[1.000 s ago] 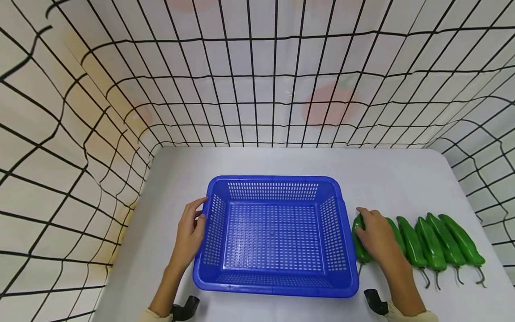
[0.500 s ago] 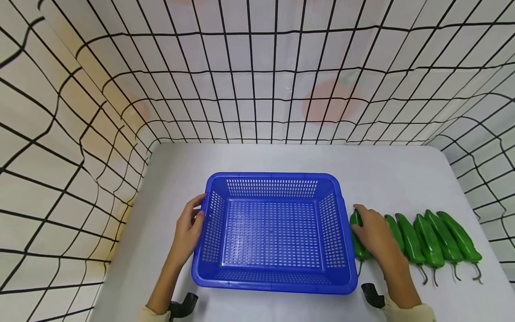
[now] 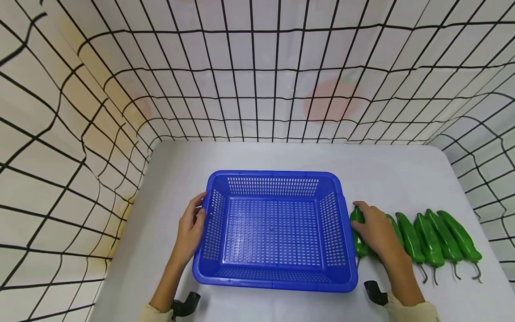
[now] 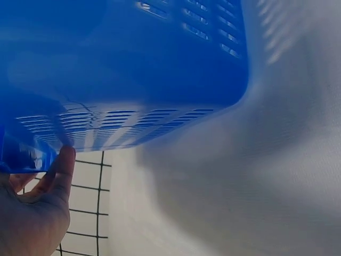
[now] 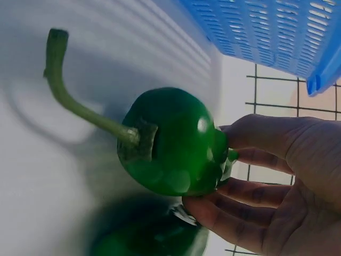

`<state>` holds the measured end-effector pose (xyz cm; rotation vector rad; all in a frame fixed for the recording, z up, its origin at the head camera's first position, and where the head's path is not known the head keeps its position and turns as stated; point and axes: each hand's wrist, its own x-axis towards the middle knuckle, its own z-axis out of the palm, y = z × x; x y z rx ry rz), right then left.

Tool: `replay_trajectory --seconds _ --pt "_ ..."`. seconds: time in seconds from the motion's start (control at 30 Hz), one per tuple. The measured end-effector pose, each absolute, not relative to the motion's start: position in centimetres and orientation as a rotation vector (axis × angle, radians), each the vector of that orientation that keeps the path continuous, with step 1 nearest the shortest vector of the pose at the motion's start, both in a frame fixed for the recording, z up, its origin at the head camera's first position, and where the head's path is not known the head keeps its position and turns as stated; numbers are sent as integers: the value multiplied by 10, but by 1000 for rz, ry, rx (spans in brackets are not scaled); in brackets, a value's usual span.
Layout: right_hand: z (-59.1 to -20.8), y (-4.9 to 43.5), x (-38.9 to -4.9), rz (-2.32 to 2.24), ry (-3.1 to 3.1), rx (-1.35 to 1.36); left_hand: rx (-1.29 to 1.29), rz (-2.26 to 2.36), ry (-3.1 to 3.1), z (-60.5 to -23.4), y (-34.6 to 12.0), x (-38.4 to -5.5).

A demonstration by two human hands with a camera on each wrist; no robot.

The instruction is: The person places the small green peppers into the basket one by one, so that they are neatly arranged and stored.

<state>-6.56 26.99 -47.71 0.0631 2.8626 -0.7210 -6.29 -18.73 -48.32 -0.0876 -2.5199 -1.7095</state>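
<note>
A blue plastic basket [image 3: 273, 235] with slotted walls stands in the middle of the white table, its inside bare. My left hand [image 3: 190, 226] grips its left rim; in the left wrist view, the fingers [image 4: 65, 168] meet the rim below the slotted wall. To the right of the basket, my right hand [image 3: 376, 228] holds a green chili pepper [image 3: 357, 232] between thumb and fingers. The right wrist view shows this pepper [image 5: 170, 144] stem end first, its curved stem pointing away from the hand. Another pepper [image 5: 144, 234] lies close beside it, partly hidden.
Several more green peppers [image 3: 428, 241] lie in a row to the right of my right hand, stems toward me. Black wire mesh [image 3: 273, 85] walls the table [image 3: 281, 154] at the back and both sides. A black wrist mount [image 3: 376, 293] sits at each sleeve.
The pepper in my right hand has turned and shifted slightly, and part of a neighbouring pepper now shows below the hand. My left hand keeps its grip on the basket rim.
</note>
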Motion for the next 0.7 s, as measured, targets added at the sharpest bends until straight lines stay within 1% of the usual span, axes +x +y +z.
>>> replay_trajectory --seconds 0.43,0.7 --pt "-440 284 -74 -701 2918 56 -71 -1718 -2518 -485 -185 -64" --pt "-421 280 -80 -707 2969 44 -64 -1726 -2500 -483 -186 -63"
